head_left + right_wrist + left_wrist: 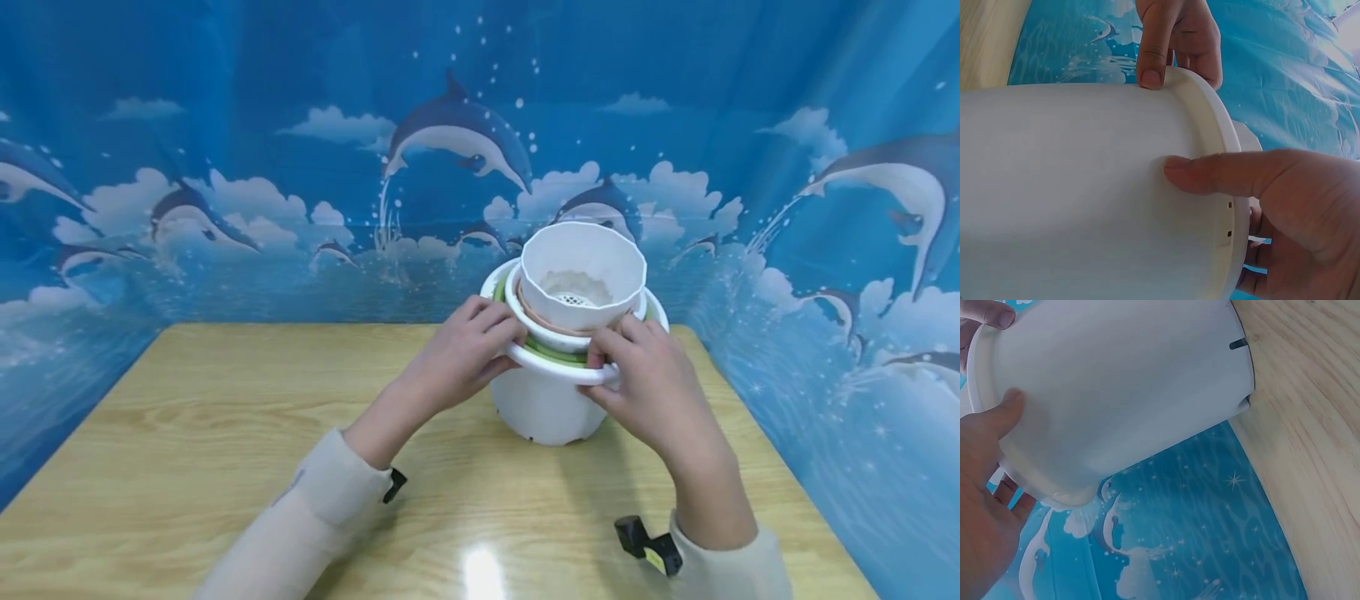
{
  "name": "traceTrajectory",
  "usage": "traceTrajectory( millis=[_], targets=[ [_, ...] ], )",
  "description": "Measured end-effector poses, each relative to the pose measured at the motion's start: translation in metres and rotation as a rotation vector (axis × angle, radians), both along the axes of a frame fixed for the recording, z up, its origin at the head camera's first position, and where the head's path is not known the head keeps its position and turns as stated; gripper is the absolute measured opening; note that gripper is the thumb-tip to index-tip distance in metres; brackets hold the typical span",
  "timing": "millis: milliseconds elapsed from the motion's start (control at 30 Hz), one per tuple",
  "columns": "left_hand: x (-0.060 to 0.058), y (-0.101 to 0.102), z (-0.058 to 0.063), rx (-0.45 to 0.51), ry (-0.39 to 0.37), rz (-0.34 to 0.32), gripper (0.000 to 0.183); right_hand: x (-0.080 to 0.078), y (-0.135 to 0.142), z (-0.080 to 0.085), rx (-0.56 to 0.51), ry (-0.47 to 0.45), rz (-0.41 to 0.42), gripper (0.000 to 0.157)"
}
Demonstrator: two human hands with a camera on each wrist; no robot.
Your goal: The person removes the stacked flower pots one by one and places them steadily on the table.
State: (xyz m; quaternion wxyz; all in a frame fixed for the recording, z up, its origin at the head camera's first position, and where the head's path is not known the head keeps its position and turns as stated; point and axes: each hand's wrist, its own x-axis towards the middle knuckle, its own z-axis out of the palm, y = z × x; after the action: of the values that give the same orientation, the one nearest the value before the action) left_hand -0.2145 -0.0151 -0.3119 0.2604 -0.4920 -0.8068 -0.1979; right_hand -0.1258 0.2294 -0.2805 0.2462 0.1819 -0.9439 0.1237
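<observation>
A large white flower pot [543, 408] stands on the table with smaller pots nested in it. Inside it shows a green pot rim [553, 353], then a white pot rim [540, 332], a thin brownish rim and, topmost, a white faceted pot [583, 258] with a holed, stained bottom. My left hand [468, 350] grips the large pot's rim on its left side. On the right front of that rim, my right hand [652, 379] does the same. In both wrist views the thumbs press the pot's outer wall, with fingers over the rim.
The wooden table [225, 433] extends to the left and front of the pots. A blue dolphin-print curtain [300, 167] hangs behind and along both sides. Black wrist-worn devices [648, 546] sit at both cuffs.
</observation>
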Motion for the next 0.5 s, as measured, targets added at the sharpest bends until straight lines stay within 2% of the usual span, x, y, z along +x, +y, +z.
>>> traceTrajectory(
  millis=[500],
  targets=[
    [0.029, -0.033, -0.002, 0.012, -0.028, 0.100, 0.025, 0.004, -0.023, -0.003, 0.025, 0.031, 0.113, 0.039]
  ],
)
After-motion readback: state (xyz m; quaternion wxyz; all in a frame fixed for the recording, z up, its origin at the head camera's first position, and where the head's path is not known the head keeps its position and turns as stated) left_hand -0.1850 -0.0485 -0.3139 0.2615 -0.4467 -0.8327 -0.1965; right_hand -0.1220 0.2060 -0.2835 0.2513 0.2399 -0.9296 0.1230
